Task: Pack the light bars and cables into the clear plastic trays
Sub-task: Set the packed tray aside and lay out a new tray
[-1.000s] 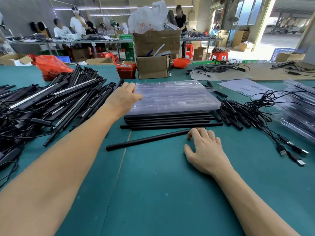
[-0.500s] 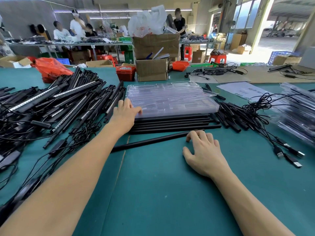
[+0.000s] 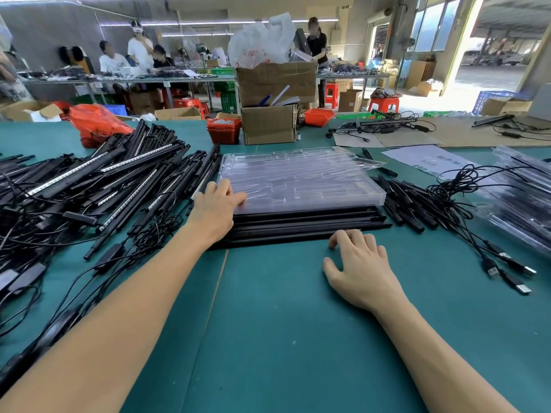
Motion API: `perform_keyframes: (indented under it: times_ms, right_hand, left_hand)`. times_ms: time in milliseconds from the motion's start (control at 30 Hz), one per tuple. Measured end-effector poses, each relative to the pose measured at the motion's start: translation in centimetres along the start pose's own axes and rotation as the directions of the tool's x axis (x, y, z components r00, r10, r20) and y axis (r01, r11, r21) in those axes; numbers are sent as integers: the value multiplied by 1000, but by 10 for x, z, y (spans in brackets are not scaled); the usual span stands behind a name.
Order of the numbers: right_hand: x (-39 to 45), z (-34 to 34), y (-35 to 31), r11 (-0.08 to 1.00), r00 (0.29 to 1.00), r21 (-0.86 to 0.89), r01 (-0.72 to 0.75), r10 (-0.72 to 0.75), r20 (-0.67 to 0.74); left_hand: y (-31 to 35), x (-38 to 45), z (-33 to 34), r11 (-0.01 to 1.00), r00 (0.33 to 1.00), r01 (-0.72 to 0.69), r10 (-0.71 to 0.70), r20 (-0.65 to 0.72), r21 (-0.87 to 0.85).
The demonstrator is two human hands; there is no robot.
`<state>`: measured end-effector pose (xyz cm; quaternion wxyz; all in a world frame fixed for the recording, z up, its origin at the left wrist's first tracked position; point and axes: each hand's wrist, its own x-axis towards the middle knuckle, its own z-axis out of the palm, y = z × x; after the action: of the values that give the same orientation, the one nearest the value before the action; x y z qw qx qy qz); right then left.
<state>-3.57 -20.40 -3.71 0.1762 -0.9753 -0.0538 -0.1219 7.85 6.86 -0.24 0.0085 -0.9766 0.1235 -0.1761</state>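
Note:
A stack of clear plastic trays lies mid-table on a row of black light bars set side by side. My left hand rests against the left ends of those bars, its fingers touching the trays' near left corner. My right hand lies flat on the green mat, fingertips against the nearest bar. Neither hand holds anything. To the left spreads a large pile of light bars with cables. Right of the trays lie short black pieces and tangled USB cables.
More clear trays with dark contents are stacked at the right edge. Cardboard boxes, a red bin and an orange bag stand at the back. A paper sheet lies back right. People work at far tables.
The loose slanted bar in front has been pushed by my right hand flush against the row. My left hand slid from the trays' far left edge down to the bar ends.

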Motion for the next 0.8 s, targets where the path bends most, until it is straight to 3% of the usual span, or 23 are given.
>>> perform_keyframes:
  times_ms: [133, 233, 333, 433, 500, 567, 667, 733, 800]
  right_hand:
    - [0, -2, 0, 1000, 1000, 16, -10, 10, -12]
    - [-2, -3, -1, 999, 1000, 30, -12, 12, -19]
    - [-3, -3, -1, 999, 1000, 35, -20, 21, -22]
    - [1, -2, 2, 996, 999, 75, -41, 41, -5]
    - [5, -4, 5, 958, 994, 271, -92, 102, -25]
    - [7, -10, 8, 796, 963, 591, -131, 243, -114]
    - [7, -21, 17, 341, 854, 939, -47, 502, -139]
    - [5, -29, 27, -61, 815, 997, 42, 580, 1]
    - [3, -32, 37, -390, 828, 917, 82, 538, 155]
  left_hand:
    - [0, 8, -16, 998, 999, 1, 1, 36, -62]
    - [-3, 9, -29, 987, 975, -78, 45, -217, -143]
    - [3, 4, -44, 986, 890, -120, 57, -452, -112]
    - [18, -9, -54, 976, 844, -158, 56, -534, -148]
    - [25, -22, -63, 949, 836, -229, 77, -543, -219]
    - [28, -40, -72, 912, 841, -277, 78, -535, -303]
    - [24, -73, -86, 828, 885, -190, -87, -456, -527]
    - [14, -92, -97, 714, 950, -151, -86, -300, -683]
    - [1, -109, -107, 539, 987, -158, 113, -115, -827]
